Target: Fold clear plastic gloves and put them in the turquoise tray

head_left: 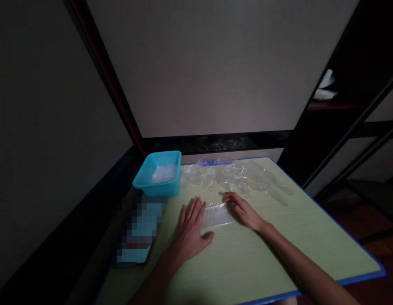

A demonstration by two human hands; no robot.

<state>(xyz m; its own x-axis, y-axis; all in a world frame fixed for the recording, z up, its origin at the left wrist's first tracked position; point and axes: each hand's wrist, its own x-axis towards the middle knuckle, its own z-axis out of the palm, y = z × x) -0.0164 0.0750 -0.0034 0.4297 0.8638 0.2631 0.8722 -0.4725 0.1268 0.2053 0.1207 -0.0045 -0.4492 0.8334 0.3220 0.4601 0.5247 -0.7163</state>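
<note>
A small clear plastic bag (217,215) lies flat on the pale green table (247,262). My left hand (190,233) rests spread, palm down, at the bag's left edge, with its thumb apart from the fingers. At the bag's upper right corner is my right hand (243,211), its fingers bent and their tips at the edge of the plastic; whether they pinch it is too small to tell. Behind both hands lies a loose spread of crumpled clear plastic (237,176).
A turquoise basin (160,188) with clear plastic inside stands at the table's back left corner. In front of it lies a blurred-out flat object (142,233) by the left edge. A wall panel (215,67) rises behind the table, with dark shelves (333,106) on the right.
</note>
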